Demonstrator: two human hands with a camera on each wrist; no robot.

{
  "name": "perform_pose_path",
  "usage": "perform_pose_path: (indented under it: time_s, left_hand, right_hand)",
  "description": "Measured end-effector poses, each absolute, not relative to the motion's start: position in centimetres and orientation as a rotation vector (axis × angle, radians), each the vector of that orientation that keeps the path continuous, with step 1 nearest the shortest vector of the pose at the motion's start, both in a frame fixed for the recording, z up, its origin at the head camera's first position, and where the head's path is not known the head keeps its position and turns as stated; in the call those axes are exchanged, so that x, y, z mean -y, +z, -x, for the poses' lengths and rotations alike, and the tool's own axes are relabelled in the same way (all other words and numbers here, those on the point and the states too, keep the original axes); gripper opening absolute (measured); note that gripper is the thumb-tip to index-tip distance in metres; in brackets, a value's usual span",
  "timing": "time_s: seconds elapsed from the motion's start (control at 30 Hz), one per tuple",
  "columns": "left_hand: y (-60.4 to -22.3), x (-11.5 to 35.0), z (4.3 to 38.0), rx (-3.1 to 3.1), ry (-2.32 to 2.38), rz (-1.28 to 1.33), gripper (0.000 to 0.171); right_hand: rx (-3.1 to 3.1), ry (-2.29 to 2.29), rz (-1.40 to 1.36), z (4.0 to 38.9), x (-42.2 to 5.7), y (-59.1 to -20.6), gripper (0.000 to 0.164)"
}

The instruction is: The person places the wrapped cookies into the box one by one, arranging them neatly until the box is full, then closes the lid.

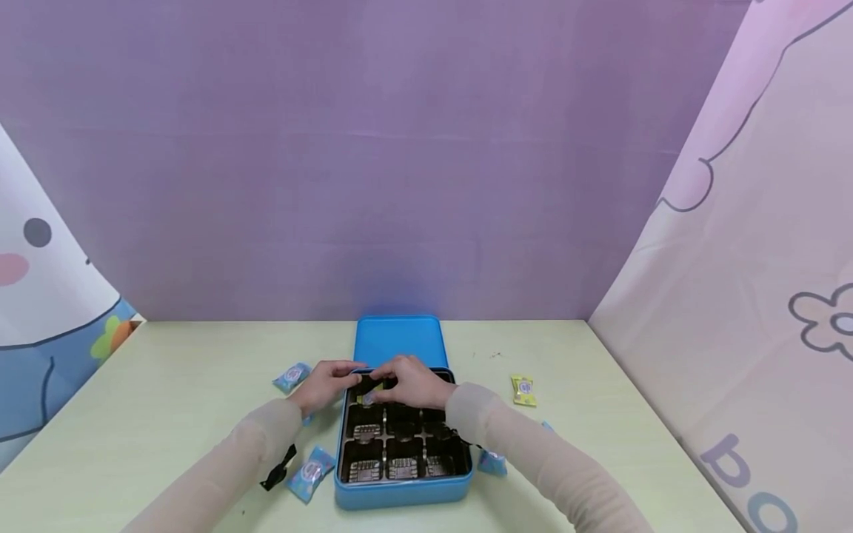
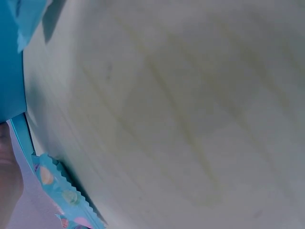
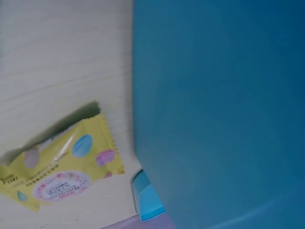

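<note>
Two pale sleeves reach over a pale table to a blue box. Inside the box is a black tray split into little square spaces. The right hand is over the back left space. Its grip is on a small yellow packet, pinched between thumb and fingers and partly hidden by them. That packet is down in the back left space of the tray.

The left hand is at the back left corner of the box, with its fingers by the rim. Its grip is loose and has nothing in it. A blue packet lies just beside this hand, on its outer side.

Nearer the front, another blue packet lies left of the box. One more blue packet lies just right of it, partly hidden by the right arm. A second yellow packet lies flat on the table, farther off to the right. Just behind the box is a blue lid. Behind the table stands a purple wall.
</note>
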State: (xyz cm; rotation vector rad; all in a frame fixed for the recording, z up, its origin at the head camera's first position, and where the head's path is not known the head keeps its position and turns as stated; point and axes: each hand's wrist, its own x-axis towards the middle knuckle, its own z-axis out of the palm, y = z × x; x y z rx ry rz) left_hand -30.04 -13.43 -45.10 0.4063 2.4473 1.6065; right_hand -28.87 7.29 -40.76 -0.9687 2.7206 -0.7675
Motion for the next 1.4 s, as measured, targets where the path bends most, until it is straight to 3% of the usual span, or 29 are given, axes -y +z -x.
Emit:
perform_pose_path:
  time_s: [1.4]
  left_hand:
    - [-45.1,13.2,29.8,-2.445,1.612,-0.390,0.032]
  right_hand:
    - [-2.643,-0.951,0.864,28.3,-12.8,-38.6,0.038]
